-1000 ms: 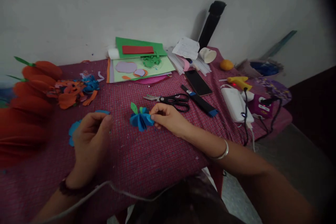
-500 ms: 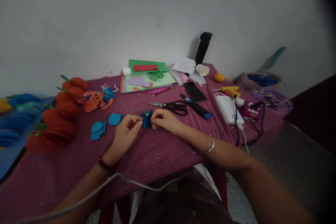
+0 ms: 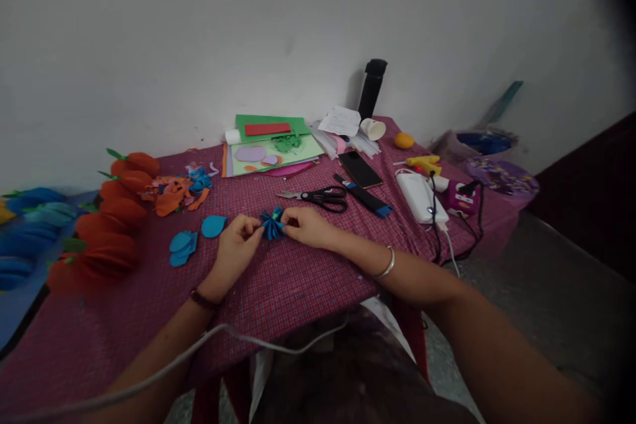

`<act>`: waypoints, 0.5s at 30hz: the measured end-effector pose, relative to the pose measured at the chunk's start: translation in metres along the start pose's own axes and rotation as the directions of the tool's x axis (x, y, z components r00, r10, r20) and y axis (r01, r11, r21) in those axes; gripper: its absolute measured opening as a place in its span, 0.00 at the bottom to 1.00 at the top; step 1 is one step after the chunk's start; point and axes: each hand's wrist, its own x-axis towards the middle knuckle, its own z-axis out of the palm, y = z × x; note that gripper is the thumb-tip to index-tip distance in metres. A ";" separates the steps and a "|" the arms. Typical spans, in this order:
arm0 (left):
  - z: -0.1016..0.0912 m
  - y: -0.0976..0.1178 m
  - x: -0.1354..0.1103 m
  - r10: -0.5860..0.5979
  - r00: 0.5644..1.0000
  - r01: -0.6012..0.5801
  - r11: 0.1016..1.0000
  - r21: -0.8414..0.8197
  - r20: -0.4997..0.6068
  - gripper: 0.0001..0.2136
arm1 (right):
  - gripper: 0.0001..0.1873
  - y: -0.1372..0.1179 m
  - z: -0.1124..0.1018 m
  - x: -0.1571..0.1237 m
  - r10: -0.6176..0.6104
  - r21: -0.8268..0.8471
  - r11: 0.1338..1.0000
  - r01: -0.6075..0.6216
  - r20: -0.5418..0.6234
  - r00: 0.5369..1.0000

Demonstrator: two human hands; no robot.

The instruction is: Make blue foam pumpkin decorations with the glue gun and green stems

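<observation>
Between my two hands is a small blue pleated pumpkin-like craft piece (image 3: 271, 225) with a bit of green at its centre. My left hand (image 3: 239, 238) pinches its left edge between thumb and fingertips. On the opposite side, my right hand (image 3: 305, 225) is closed on its right edge. Left of my left hand lie a single blue cut-out (image 3: 214, 226) and a small stack of blue cut-outs (image 3: 182, 248). Black-handled scissors (image 3: 322, 197) rest just beyond my right hand, blades pointing left.
Orange pumpkin crafts (image 3: 116, 212) line the left side, near paper scraps (image 3: 173, 195). Coloured sheets (image 3: 303, 152) lie at the back. A phone (image 3: 360, 169), yellow glue gun (image 3: 424, 163), white power bank (image 3: 421, 197) and black bottle (image 3: 371, 89) stand rightward. A white cable crosses my lap.
The view has shifted slightly, so most things appear further left. Both hands keep hold of the blue piece, whose pleats now look more fanned out.
</observation>
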 end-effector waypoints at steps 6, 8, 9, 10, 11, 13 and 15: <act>-0.012 -0.006 0.005 0.170 0.976 -0.198 0.955 0.221 0.140 0.05 | 0.05 -0.001 -0.006 0.002 -0.045 -0.062 0.997 0.045 0.011 0.999; -0.016 -0.004 0.006 0.251 0.939 -0.309 0.915 0.260 0.235 0.07 | 0.05 -0.001 -0.007 0.002 -0.061 -0.085 0.994 0.062 0.015 0.998; -0.017 -0.002 0.005 0.285 0.925 -0.349 0.899 0.265 0.251 0.09 | 0.05 -0.001 -0.007 0.002 -0.067 -0.092 0.993 0.068 0.015 0.998; -0.018 0.002 0.004 0.315 0.919 -0.374 0.887 0.270 0.239 0.09 | 0.05 -0.002 -0.006 0.002 -0.070 -0.094 0.993 0.071 0.014 0.997; -0.019 0.006 0.002 0.342 0.918 -0.389 0.878 0.279 0.203 0.09 | 0.05 -0.002 -0.005 0.001 -0.071 -0.091 0.993 0.072 0.011 0.997; -0.020 0.014 -0.002 0.389 0.914 -0.406 0.859 0.311 0.120 0.07 | 0.05 -0.002 -0.003 0.001 -0.068 -0.077 0.995 0.068 0.006 0.998; -0.019 0.021 -0.007 0.429 0.898 -0.434 0.832 0.344 0.094 0.04 | 0.05 -0.003 -0.002 0.000 -0.066 -0.064 0.996 0.065 -0.001 0.998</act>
